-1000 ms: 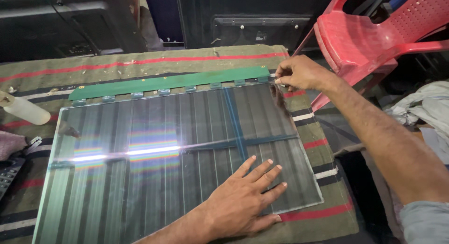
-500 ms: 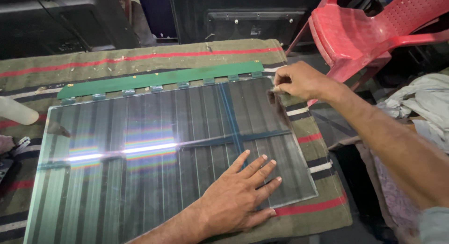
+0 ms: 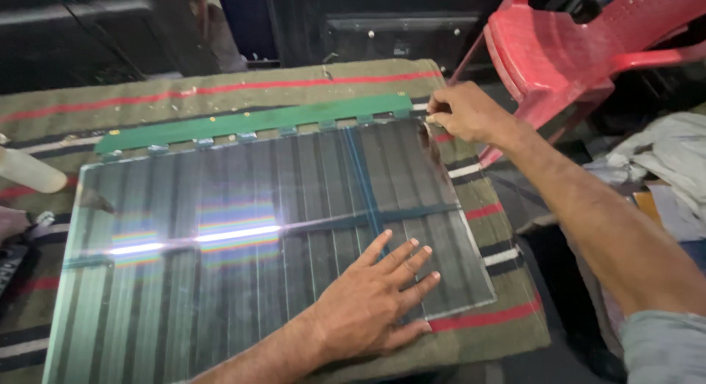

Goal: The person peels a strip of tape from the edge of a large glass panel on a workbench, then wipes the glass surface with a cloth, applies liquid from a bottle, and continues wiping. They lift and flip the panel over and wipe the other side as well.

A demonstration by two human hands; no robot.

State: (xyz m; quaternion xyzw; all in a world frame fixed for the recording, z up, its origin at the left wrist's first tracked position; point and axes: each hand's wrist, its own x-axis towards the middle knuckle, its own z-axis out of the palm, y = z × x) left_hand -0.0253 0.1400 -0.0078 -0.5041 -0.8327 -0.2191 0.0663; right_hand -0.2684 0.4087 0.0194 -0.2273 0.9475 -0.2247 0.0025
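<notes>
- Head view: a large glass display panel lies flat on a striped blanket over the desk, long axis running left to right across us.
- A green circuit strip runs along the panel's far edge, joined to it by small tabs, parallel to the long axis.
- Our left hand rests palm down on the panel's near right part, fingers spread apart and flat on the glass, gripping nothing.
- Our right hand sits at the far right corner, just past the right end of the green strip; its fingers are pinched together on something small at that corner. We cannot tell what.
- Key relation: the strip stretches leftward from the right hand's fingertips; the right hand is much nearer to it, while the left is well apart, across the panel.
- Around: a red plastic chair beyond the right corner, a pale bottle at the left edge, crumpled cloth far right.
</notes>
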